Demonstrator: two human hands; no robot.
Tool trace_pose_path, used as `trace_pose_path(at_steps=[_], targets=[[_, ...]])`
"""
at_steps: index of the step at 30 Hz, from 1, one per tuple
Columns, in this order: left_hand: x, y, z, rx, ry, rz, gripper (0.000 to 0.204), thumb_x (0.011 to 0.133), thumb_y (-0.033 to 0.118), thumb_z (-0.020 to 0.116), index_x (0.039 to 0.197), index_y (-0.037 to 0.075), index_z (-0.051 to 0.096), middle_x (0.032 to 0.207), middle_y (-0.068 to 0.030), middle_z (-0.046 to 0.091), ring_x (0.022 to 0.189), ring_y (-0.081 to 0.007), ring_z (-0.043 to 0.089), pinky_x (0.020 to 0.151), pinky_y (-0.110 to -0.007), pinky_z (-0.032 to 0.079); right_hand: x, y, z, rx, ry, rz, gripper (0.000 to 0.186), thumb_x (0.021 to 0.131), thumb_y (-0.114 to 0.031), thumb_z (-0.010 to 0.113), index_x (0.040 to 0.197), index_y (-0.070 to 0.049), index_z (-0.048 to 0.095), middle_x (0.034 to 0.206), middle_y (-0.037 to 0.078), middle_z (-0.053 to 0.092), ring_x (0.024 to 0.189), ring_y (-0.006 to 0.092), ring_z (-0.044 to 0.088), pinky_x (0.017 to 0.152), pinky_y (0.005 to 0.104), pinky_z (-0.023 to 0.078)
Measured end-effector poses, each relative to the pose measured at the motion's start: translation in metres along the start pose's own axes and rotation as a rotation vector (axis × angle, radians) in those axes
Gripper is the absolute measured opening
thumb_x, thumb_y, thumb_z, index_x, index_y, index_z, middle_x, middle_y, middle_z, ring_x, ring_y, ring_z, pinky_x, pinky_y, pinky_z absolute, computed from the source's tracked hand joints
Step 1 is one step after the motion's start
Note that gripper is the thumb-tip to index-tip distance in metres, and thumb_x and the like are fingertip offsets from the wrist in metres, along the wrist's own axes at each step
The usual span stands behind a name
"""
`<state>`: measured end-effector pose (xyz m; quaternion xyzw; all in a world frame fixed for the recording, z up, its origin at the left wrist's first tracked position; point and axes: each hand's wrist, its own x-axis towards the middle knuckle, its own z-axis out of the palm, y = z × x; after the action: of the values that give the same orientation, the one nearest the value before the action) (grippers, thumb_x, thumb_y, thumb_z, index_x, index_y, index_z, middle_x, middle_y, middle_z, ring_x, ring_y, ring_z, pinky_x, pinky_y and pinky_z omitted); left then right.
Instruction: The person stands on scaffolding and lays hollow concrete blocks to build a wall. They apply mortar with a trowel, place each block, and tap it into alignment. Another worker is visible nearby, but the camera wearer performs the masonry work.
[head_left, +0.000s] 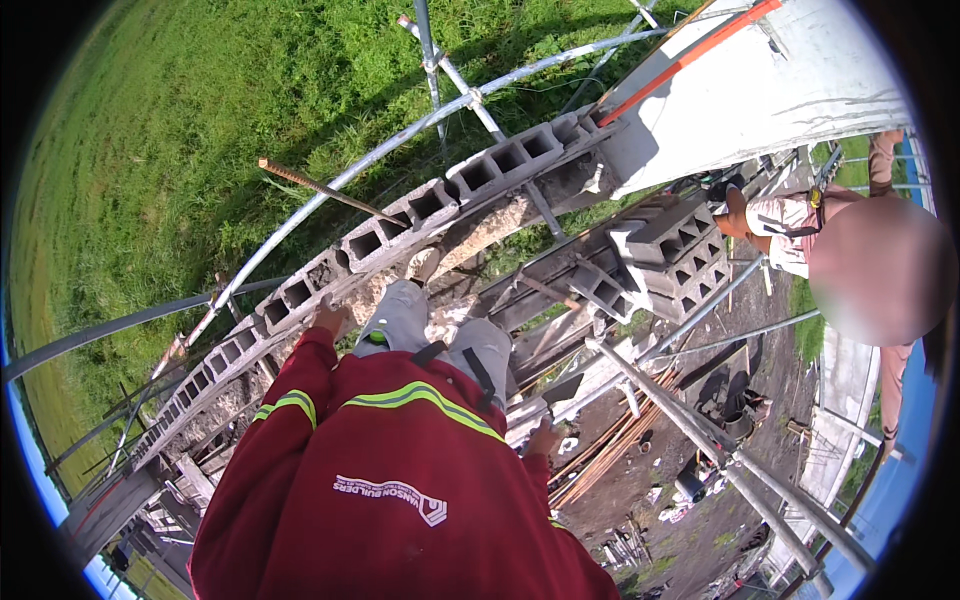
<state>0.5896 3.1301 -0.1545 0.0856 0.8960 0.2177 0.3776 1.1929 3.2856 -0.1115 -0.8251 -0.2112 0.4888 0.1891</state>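
My left hand (331,318) is beside a curved course of grey hollow concrete blocks (365,247), at or very near its near face; its fingers are too small to make out. To the right of my legs, my right hand (543,438) is low and closed. A dark, flat, pointed blade that looks like a trowel (563,388) extends from it. The block course runs from lower left to upper right, its hollow cores facing up. One of my shoes (423,264) stands close against the blocks, on a rough, mortar-strewn ledge.
Metal scaffold pipes (400,135) cross beyond the wall and at right. A rusty bar (320,186) sticks up from the blocks. Stacked blocks (680,255) sit on planks at right, near a co-worker (785,225). A pale concrete slab (740,90) rises upper right. Ground with debris lies far below.
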Motion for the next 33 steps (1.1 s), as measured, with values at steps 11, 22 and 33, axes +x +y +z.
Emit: trace_pose_path(at_steps=[11,22,33], targets=[[0.104,0.124,-0.057,-0.038,-0.207,0.231,0.083,0.088,0.043,0.075,0.151,-0.006,0.05,0.147,-0.0276,0.059,0.133,-0.0348,0.061,0.113,-0.041,0.046,-0.036,-0.141,0.132,0.089,-0.048,-0.199,0.033,0.104,-0.04,0.066,0.108,-0.007,0.058,0.066,0.001,0.052,0.043,0.01,0.045,0.037,0.0284,0.037],[0.171,0.069,-0.104,0.07,-0.409,0.062,0.051,0.094,0.041,0.072,0.13,0.006,0.067,0.105,-0.002,0.069,0.092,-0.0155,0.066,0.075,-0.039,0.055,-0.116,-0.233,0.205,0.512,-0.067,-0.191,0.03,0.106,-0.042,0.061,0.106,-0.012,0.061,0.07,-0.001,0.053,0.049,0.007,0.048,0.042,0.0246,0.039],[0.111,0.101,-0.037,-0.019,-0.457,-0.107,0.051,0.088,0.031,0.079,0.132,0.009,0.069,0.109,-0.0088,0.074,0.085,-0.0256,0.073,0.066,-0.045,0.062,-0.06,-0.244,0.136,0.503,-0.006,-0.184,0.028,0.105,-0.044,0.065,0.103,-0.017,0.06,0.068,-0.004,0.054,0.049,0.0055,0.049,0.041,0.023,0.041]])
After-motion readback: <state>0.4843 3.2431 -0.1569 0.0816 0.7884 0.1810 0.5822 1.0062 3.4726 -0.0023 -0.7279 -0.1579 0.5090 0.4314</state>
